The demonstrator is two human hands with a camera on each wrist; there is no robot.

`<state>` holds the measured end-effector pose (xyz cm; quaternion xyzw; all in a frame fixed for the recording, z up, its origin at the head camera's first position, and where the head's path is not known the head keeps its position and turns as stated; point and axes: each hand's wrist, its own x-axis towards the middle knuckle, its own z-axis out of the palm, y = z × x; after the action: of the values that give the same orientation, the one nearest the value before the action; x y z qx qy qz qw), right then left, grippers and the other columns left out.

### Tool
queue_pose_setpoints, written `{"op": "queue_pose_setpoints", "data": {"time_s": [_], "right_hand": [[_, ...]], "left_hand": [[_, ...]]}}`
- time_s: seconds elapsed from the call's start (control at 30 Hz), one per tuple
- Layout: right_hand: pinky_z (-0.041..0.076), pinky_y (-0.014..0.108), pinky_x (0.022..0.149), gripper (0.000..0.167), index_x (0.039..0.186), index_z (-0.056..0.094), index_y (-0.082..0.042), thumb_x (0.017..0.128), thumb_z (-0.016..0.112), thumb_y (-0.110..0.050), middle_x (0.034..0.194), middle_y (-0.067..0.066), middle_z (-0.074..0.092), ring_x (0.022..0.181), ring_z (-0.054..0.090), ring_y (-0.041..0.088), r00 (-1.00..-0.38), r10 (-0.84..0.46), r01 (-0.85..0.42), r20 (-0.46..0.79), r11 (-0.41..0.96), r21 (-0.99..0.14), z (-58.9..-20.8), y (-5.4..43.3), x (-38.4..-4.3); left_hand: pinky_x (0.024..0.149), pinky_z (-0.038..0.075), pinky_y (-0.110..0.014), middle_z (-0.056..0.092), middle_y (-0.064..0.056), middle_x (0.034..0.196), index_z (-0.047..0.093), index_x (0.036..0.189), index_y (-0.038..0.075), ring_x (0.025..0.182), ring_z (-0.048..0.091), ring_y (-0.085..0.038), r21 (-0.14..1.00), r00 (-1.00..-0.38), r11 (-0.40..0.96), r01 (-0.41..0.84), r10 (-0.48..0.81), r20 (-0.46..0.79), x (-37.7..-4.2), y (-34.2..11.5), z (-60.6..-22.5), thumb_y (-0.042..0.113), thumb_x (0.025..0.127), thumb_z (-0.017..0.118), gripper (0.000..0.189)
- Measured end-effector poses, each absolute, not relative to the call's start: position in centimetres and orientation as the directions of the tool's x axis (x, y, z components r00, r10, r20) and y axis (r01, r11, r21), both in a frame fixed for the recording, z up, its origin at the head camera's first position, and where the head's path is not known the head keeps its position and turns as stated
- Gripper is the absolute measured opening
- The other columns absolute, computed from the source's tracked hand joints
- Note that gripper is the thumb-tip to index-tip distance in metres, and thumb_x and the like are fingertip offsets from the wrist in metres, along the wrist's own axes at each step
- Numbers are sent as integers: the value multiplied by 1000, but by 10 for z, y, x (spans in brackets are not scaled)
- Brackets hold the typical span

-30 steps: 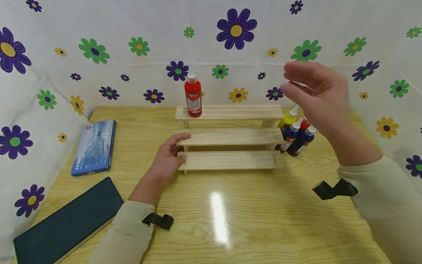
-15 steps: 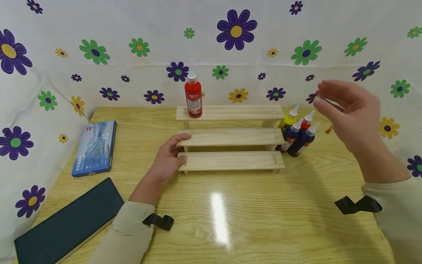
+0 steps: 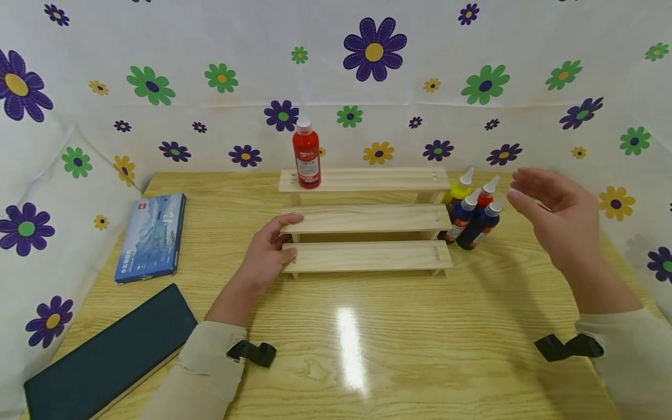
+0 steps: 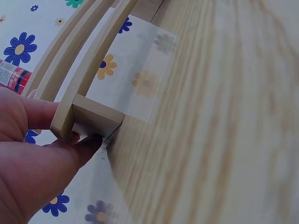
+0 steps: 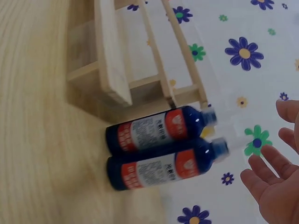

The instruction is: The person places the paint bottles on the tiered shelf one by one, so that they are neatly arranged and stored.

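Note:
A three-tier wooden rack stands on the table. My left hand grips its left end, index finger on the middle tier and thumb at the lowest one. In the left wrist view, fingers of the left hand wrap round the wood's end. On the top tier's left side, a red paint bottle stands upright. Several bottles cluster beside the rack's right end: a yellow one, a red one and two dark blue ones. My right hand, fingers loosely bent and holding nothing, hovers right of them.
A blue picture box lies at the table's left side. Nearer me is a dark flat case. Flower-printed cloth hangs behind the table and along both sides.
My right hand has moved right and down from above the bottles to a spot beside them. The left hand stays on the rack, and the bottles stand as before.

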<state>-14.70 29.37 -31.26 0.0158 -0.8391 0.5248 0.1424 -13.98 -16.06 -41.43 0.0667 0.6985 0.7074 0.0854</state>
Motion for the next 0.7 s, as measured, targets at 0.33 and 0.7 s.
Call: {"op": "queue_pose_setpoints", "data": {"time_s": [0.33,0.7], "right_hand": [[44,10,83,41,133,66,-13,94,72,-24,119,-8,68,114,54,7,-972,134,-103,195,502,-859,-342,302,-143],[46,12,83,43,128,66,-2,94,71,-28,112,-17,65,106,58,-1,-976,142,-60,164,550,-833,-355,298,-150]], "left_hand": [[77,47,-27,35,-3,152,51,143,8,127,40,-37,999,-978,-10,-37,208,-34,-139,-160,-413,-23,92,49,60],[76,47,-27,36,-3,151,51,143,8,126,40,-40,999,-977,-20,-27,213,-22,-139,-160,-413,-23,92,49,59]]}}
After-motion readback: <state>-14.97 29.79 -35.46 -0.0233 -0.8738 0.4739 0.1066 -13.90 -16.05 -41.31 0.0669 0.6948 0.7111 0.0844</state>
